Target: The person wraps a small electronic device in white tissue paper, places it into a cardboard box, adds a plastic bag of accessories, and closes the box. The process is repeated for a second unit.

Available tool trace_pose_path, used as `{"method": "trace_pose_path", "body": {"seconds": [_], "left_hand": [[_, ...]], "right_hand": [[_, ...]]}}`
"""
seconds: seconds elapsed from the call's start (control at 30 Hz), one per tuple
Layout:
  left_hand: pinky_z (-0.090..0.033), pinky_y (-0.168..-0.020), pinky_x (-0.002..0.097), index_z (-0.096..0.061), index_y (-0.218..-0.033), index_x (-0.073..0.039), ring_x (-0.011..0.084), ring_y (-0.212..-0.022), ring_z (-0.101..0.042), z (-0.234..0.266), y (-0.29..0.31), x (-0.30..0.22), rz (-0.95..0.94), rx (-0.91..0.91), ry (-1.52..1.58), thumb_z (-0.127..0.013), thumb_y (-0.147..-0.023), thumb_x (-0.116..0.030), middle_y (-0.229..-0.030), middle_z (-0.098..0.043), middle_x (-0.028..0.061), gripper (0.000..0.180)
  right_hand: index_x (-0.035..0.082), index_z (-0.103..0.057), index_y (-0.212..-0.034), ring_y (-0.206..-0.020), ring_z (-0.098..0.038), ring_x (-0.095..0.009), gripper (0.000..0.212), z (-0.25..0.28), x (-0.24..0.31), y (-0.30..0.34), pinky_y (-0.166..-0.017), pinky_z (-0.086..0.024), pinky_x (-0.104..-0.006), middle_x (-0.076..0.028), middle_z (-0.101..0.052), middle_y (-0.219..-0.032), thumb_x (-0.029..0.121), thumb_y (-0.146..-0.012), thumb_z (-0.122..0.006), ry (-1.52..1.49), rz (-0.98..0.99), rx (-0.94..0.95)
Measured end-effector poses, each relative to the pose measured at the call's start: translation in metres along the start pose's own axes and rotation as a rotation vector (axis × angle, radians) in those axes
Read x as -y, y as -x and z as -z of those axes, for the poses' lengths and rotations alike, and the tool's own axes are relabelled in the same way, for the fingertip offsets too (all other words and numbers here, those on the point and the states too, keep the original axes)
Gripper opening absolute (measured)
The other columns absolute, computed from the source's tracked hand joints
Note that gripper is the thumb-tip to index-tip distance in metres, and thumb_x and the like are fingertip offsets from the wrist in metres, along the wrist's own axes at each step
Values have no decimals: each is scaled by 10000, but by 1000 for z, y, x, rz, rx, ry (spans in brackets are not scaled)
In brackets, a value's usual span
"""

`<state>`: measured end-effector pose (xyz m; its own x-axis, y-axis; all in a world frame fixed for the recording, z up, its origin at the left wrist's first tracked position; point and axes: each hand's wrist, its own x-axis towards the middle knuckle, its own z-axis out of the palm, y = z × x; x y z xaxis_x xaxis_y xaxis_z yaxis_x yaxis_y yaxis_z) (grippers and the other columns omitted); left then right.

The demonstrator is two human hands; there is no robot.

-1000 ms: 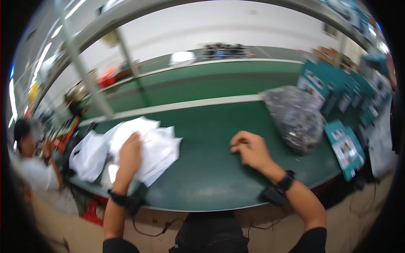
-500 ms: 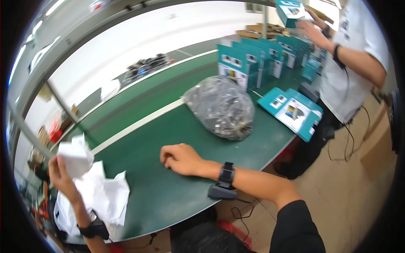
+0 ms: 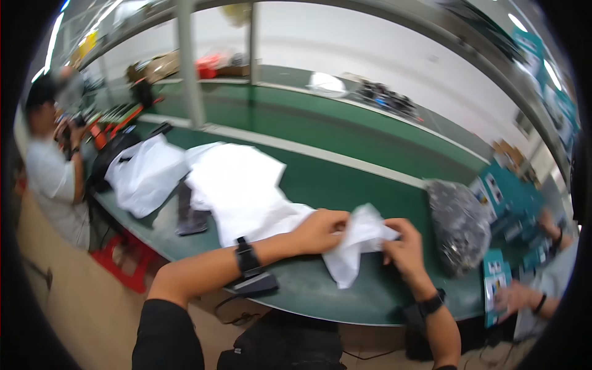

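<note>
So, nearest first: there's bare green between the front edge of the table [image 3: 302, 287] and the crumpled white sheet [image 3: 353, 246], which is up in front of the person, over the table. Left hand [image 3: 317, 231] has its fingers closed on the sheet's left side; right hand [image 3: 404, 246] has thumb and fingers pinched on its right corner. Left of that, a white pile [image 3: 237, 179] hogs the tabletop, with a dark packet [image 3: 192, 213] beside it, near the front edge. The gray bag [image 3: 457, 228] sits just right of the right hand, so tight there. Behind the hands, open green up to the pale rail [image 3: 320, 154].
</note>
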<state>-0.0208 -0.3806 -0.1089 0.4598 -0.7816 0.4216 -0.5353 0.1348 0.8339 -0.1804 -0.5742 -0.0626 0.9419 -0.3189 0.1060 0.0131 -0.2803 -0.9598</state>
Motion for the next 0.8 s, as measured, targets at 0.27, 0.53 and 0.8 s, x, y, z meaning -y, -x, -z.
{"method": "trace_pose_path", "body": {"seconds": [0.27,0.53,0.8], "left_hand": [[-529,-727,423,-680,-961,-63,361,-828,-678,-8,-1,-8,-107,43,-175,-711,-809,-266,-876,-700,166,255],[-507,-767,374,-652,-982,-81,340,-884,-665,3,-1,-8,1,185,-26,-706,-830,-293,-915,-694,146,266],[-510,-744,313,-624,-993,-63,218,-833,-678,14,-1,-21,47,267,-128,-746,-799,-171,-898,-688,85,253]], "right_hand": [[54,-574,-1182,-675,-525,-115,346,-28,136,53,-613,-443,-236,-113,-561,-1151,32,-841,-628,71,1254,-6],[59,-559,-1198,-689,-530,-125,363,-36,157,67,-616,-449,-245,-111,-561,-1154,64,-843,-632,-210,1333,221],[65,-543,-1215,-702,-535,-135,382,-21,151,77,-620,-454,-254,-110,-561,-1157,96,-845,-635,-241,1306,210]]}}
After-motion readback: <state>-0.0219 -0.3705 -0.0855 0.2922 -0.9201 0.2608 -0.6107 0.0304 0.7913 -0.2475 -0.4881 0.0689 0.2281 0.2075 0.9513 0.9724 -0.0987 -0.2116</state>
